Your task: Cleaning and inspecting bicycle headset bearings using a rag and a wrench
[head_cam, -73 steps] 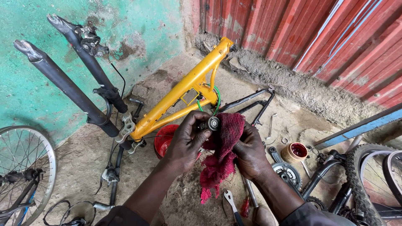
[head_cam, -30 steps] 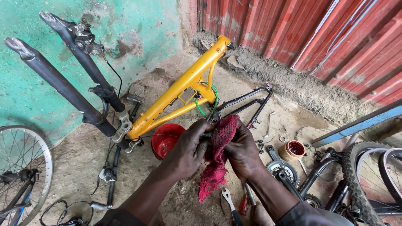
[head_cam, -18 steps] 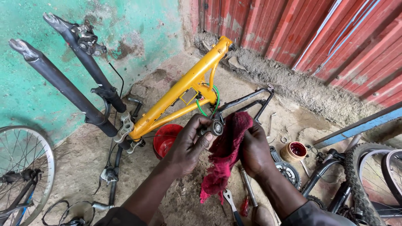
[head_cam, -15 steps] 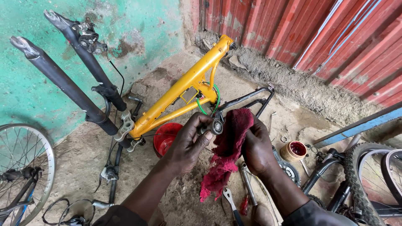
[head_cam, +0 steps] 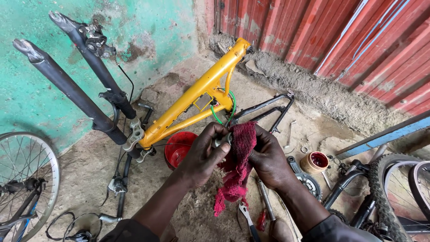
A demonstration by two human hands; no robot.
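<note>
Red rag (head_cam: 236, 170) sits btwn both hands, bunched at top and hanging down in a loose tail below them. Left hand (head_cam: 204, 154) has fingers curled tight around a small metal part (head_cam: 221, 141), thumb pressed over it; only a bit of grey metal shows, so can't tell exactly what kind of part. Right hand (head_cam: 268, 159) is closed on the rag, fingers wrapped over the cloth and pushing it against the part. Hands are touching through the rag, held above the dirt ground.

Just behind them: yellow bike frame (head_cam: 197, 94) lying upside down w/ black fork legs (head_cam: 80, 85) sticking up at left, red bowl (head_cam: 178, 148) beside it. Small tin w/ red inside (head_cam: 315, 162) to the right, near a sprocket (head_cam: 309, 183). Spoked wheel (head_cam: 24, 183) at far left by green wall (head_cam: 58, 27); knobbly tyre (head_cam: 389, 192) at right edge.
</note>
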